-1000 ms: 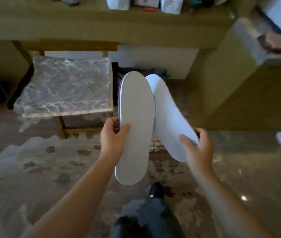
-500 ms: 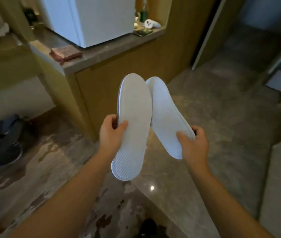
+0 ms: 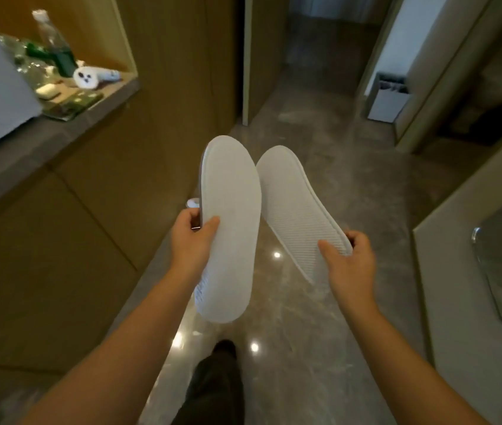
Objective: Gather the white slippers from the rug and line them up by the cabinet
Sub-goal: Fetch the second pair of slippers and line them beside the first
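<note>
I hold two white slippers in the air, soles turned toward me. My left hand [image 3: 193,240] grips the left slipper [image 3: 231,216] at its side edge, thumb on the sole. My right hand [image 3: 349,262] grips the right slipper [image 3: 292,204] at its heel end. Their toe ends nearly touch. The wooden cabinet [image 3: 96,185] runs along my left side. A small white thing [image 3: 193,203] peeks out on the floor by the cabinet, just behind the left slipper; most of it is hidden.
A polished marble floor [image 3: 320,348] leads down a hallway ahead. The cabinet's counter [image 3: 59,124] carries bottles and small items. A white bin [image 3: 387,99] stands at the far right. A pale panel with a mirror [image 3: 489,271] lines my right. My dark trouser leg [image 3: 213,388] is below.
The view has swung right from the rug and chair to the hallway beside the cabinet. Both hands keep their slippers, which have spread slightly apart.
</note>
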The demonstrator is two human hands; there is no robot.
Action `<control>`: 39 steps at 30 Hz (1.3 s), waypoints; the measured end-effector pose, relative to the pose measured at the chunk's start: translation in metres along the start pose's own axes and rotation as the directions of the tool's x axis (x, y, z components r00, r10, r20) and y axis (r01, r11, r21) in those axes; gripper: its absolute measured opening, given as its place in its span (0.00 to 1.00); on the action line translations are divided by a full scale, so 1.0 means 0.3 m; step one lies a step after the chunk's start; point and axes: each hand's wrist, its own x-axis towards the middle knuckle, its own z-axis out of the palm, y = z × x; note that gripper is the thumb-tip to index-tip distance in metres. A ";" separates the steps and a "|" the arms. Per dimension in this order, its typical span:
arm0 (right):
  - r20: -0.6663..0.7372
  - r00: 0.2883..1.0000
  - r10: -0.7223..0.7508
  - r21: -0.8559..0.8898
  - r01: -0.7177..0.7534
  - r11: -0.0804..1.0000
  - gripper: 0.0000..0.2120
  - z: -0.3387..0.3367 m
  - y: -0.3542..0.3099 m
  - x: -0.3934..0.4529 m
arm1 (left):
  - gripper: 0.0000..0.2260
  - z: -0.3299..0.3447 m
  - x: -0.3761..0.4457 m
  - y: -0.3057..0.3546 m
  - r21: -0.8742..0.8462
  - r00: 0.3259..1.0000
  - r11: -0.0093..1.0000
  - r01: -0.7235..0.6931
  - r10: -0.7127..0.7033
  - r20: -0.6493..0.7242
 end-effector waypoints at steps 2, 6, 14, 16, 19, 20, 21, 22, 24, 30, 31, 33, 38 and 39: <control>-0.052 0.999 0.007 -0.009 -0.008 1.000 0.10 0.053 -0.019 0.162 | 0.05 0.087 0.186 0.053 0.013 0.999 1.000 0.016 -0.017 0.049; -0.130 0.991 0.023 -0.014 -0.025 1.000 0.10 0.113 -0.057 0.467 | 0.10 0.290 0.497 0.179 0.045 0.987 0.999 0.018 -0.025 0.160; -0.102 0.994 0.051 0.005 -0.050 0.999 0.10 0.236 0.039 1.061 | 0.07 0.707 0.971 0.219 0.040 0.974 0.997 0.066 -0.073 0.215; -0.055 0.997 0.057 0.023 -0.056 0.998 0.10 0.271 0.077 1.240 | 0.07 0.812 1.092 0.218 0.040 0.981 0.996 0.084 -0.090 0.171; 0.048 0.999 0.007 0.036 -0.009 0.999 0.10 0.338 0.115 1.533 | 0.07 0.953 1.275 0.231 0.002 0.995 0.996 0.089 -0.089 0.042; 0.089 0.996 0.000 0.035 -0.003 0.999 0.10 0.363 0.119 1.628 | 0.07 0.994 1.330 0.239 0.000 0.995 0.995 0.101 -0.101 -0.003; 0.126 0.992 -0.006 0.031 0.002 1.000 0.11 0.394 0.122 1.718 | 0.06 1.030 1.385 0.248 -0.004 0.993 0.993 0.114 -0.114 -0.043; 0.170 0.985 -0.010 0.019 0.007 1.000 0.11 0.428 0.123 1.800 | 0.06 1.061 1.436 0.253 -0.010 0.988 0.991 0.132 -0.132 -0.082; 0.268 0.964 0.006 -0.008 -0.004 1.000 0.11 0.506 0.125 1.934 | 0.07 1.103 1.527 0.250 -0.021 0.972 0.984 0.178 -0.179 -0.152; 0.506 0.861 0.053 -0.041 -0.038 0.998 0.12 0.824 0.193 2.253 | 0.09 1.158 1.829 0.126 -0.065 0.889 0.946 0.316 -0.320 -0.327; 0.535 0.844 0.052 -0.047 -0.031 0.998 0.12 0.888 0.214 2.302 | 0.11 1.165 1.888 0.092 -0.074 0.873 0.939 0.336 -0.340 -0.349; 0.581 0.813 0.045 -0.074 -0.002 0.997 0.10 1.028 0.265 2.400 | 0.13 1.177 2.018 0.011 -0.095 0.842 0.927 0.364 -0.371 -0.391; 0.649 0.760 0.017 -0.104 0.067 0.992 0.08 1.379 0.400 2.617 | 0.10 1.204 2.327 -0.184 -0.165 0.753 0.871 0.462 -0.484 -0.446; 0.666 0.745 0.023 -0.115 0.073 0.991 0.09 1.437 0.425 2.654 | 0.08 1.211 2.376 -0.220 -0.172 0.736 0.860 0.480 -0.501 -0.456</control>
